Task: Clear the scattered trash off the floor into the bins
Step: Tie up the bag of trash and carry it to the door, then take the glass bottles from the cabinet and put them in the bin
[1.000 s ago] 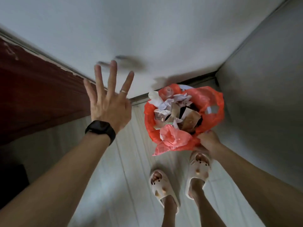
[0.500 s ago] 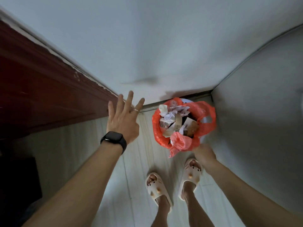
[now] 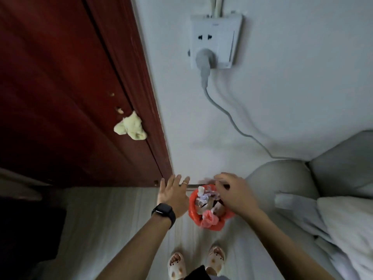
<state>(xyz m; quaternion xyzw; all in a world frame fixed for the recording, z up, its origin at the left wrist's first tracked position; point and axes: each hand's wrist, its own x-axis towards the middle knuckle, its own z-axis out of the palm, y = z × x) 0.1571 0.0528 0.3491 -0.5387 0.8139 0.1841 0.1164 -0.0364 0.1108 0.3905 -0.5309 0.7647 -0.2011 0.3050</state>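
Left hand: left hand (image 3: 173, 196) is spread, fingers straight and pointing far, holding nothing; it hangs just left of the bin.
Left wrist: black smartwatch (image 3: 163, 212); ring (image 3: 184, 183) on one finger.
Right hand: right hand (image 3: 234, 195) is over the right side of the bin, fingers bent down toward the far rim. It is blurred, so I cannot tell whether it grips the bag.
Bin: small bin (image 3: 192, 201) lined with an orange-red plastic bag, standing on the pale plank floor (image 3: 101, 219) against the far wall, between the door and the sofa.
Bin contents: crumpled paper trash (image 3: 203, 199) heaped to the rim.
Left: red-brown door (image 3: 60, 87) with a crumpled pale-yellow wad (image 3: 130, 126) on its face.
Far wall: white socket (image 3: 216, 40) with grey plug (image 3: 205, 57); cable (image 3: 232, 120) runs right toward the sofa.
Right: grey sofa (image 3: 282, 178); white pillow (image 3: 347, 219).
Near: two cream slippers (image 3: 176, 263) on the person's feet.
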